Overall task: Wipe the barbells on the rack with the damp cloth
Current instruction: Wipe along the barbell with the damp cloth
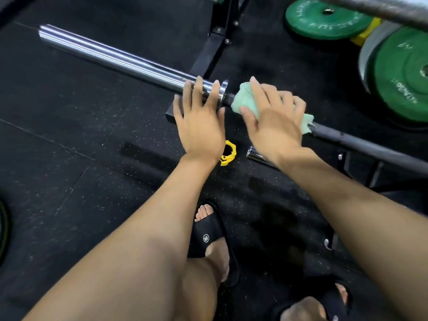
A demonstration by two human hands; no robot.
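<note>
**A weight room**

Black speckled rubber floor (69, 158), a steel barbell (111, 59) on a black rack (215, 42), green weight plates (324, 19) beyond the right hand (273, 121), and a yellow bar collar (228, 152) below the left hand (199, 121).

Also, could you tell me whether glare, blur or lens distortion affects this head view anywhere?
Head view: bright streaks of glare run along the chrome barbell sleeve; the green plates at the upper right look soft and smeared; the wide lens bends the floor seams; the right hand and green cloth stay fairly sharp.
</note>
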